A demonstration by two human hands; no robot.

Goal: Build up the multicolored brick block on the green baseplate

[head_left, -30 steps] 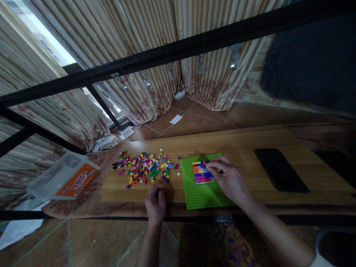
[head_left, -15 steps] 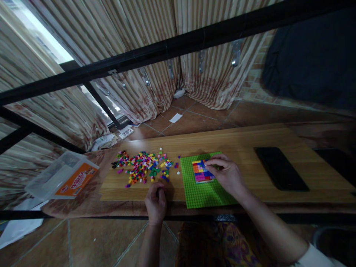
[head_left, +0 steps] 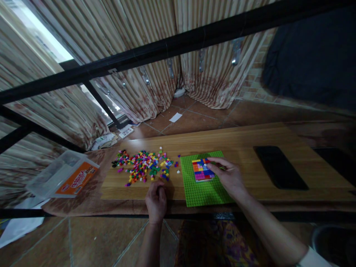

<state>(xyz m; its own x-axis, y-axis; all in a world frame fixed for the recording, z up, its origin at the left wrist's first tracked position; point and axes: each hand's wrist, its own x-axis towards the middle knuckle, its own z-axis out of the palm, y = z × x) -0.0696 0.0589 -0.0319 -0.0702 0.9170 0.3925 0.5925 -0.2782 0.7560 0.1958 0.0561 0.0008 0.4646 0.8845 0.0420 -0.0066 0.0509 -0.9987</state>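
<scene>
A green studded baseplate (head_left: 194,194) lies on the wooden board, carrying a multicoloured block of building bricks (head_left: 200,173) with red, blue, yellow, orange and pink pieces. At the block's far right corner, my right hand (head_left: 228,175) pinches a small red building brick (head_left: 207,161) between thumb and forefinger; the fingers partly cover it. My left hand (head_left: 156,198) rests at the board's near edge with its fingers curled closed, so whatever may be inside is hidden. Just beyond it spreads a pile of loose small bricks (head_left: 141,163) in many colours.
A black phone-like slab (head_left: 279,167) lies to the right on the wooden board (head_left: 239,142). At the left stands a clear plastic box (head_left: 52,178) with an orange label. A black metal bar (head_left: 155,52) crosses above the board, in front of striped curtains.
My right hand's fingertips have shifted slightly at the block's far right corner, showing more of its top. The left hand stays in place. The whole view has moved very slightly.
</scene>
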